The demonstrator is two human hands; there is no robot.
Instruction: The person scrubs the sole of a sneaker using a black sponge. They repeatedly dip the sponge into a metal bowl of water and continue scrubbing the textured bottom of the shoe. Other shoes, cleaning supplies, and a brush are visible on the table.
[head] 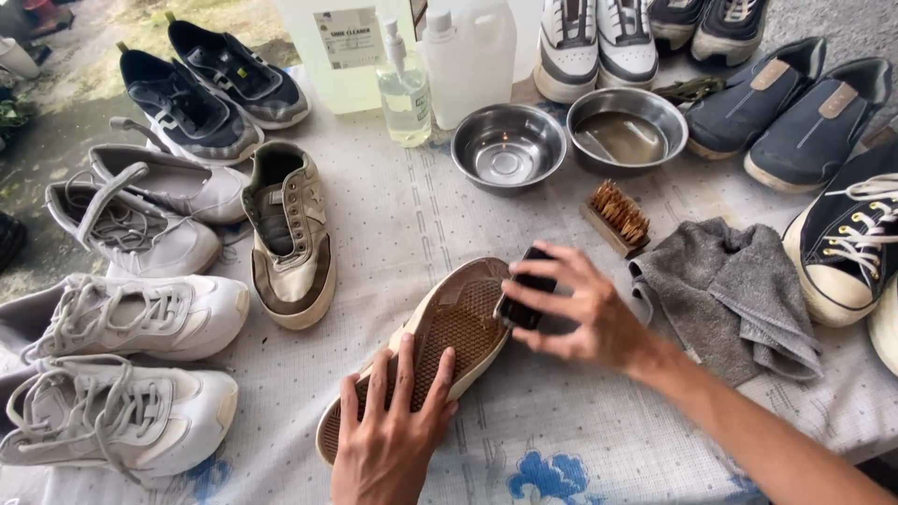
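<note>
On the cloth-covered table (580, 421), ringed by many shoes, an upturned shoe (440, 341) is lying sole-up at the centre. Left hand (393, 430) is pressing flat on its heel end, fingers spread open. Right hand (585, 313) is curling closed around a small dark brush (526, 297), holding it against the toe of the sole. Beside it, a grey towel (730, 295), two steel bowls (510, 145) and a wooden brush (617, 217) are sitting.

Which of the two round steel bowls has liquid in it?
The right-hand steel bowl, beside the navy slip-on shoes, holds murky liquid; the left steel bowl, nearer the clear pump bottle, looks empty.
</note>
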